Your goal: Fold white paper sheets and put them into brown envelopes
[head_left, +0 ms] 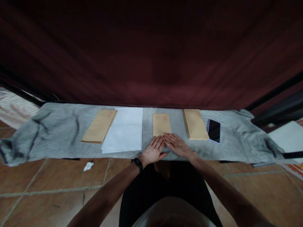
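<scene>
A single brown paper envelope [161, 124] lies flat in front of me, small red print near its far right corner. My left hand [153, 150] rests flat at its near edge, fingers stretched forward, a black band on the wrist. From the other side my right hand [177, 145] lies flat too, its fingertips meeting the left ones over the envelope's near end. Both hands cover that end. To the left are a stack of white paper sheets [125, 129] and a few brown envelopes [99, 125]. A thicker stack of brown envelopes [196, 124] sits on the right.
A smartphone [214, 130] with a dark screen lies right of the thick stack. Grey cloth [63, 126] covers the narrow bench. Behind it hangs a dark red curtain [151, 63]. A crumpled white scrap [88, 166] lies on the tiled floor [59, 176].
</scene>
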Available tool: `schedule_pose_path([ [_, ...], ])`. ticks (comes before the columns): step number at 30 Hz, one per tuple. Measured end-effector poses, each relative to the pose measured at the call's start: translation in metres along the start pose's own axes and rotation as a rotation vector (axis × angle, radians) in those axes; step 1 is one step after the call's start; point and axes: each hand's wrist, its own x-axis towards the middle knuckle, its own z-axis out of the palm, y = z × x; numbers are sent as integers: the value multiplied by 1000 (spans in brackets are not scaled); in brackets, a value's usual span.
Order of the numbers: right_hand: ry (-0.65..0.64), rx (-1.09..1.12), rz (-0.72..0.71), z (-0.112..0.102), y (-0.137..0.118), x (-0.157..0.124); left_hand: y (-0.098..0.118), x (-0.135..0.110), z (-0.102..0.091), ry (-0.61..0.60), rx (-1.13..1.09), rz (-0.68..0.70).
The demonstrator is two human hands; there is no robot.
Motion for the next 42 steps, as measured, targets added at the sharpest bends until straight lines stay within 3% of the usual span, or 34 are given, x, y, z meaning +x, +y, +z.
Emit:
schedule_pose_path([
  [4, 10, 38, -28, 2, -9, -13, 0, 0, 3, -3, -6, 0],
  [8, 24, 258, -14, -1, -12, -22, 0, 1, 2, -4, 0, 3],
  [10, 56, 429, 38, -3, -8, -21, 0, 1, 1, -2, 7, 6],
  [13, 217, 577, 220, -7, 5, -10, 0, 1, 1, -2, 9, 11],
  [16, 353, 450, 285, -9, 21, 14, 0, 1, 1, -4, 1, 1],
  [19, 363, 388, 275, -10, 33, 44, 0, 1, 1, -7, 0, -5],
  [28, 237, -109, 248, -9, 62, 103, 0, 2, -1, -8, 4, -2],
  [34, 196, -213, 295, -10, 69, 117, 0, 2, 1, 1, 0, -1],
  [42, 241, -224, 253, 0, 62, 106, 0, 1, 3, 5, -17, -7],
])
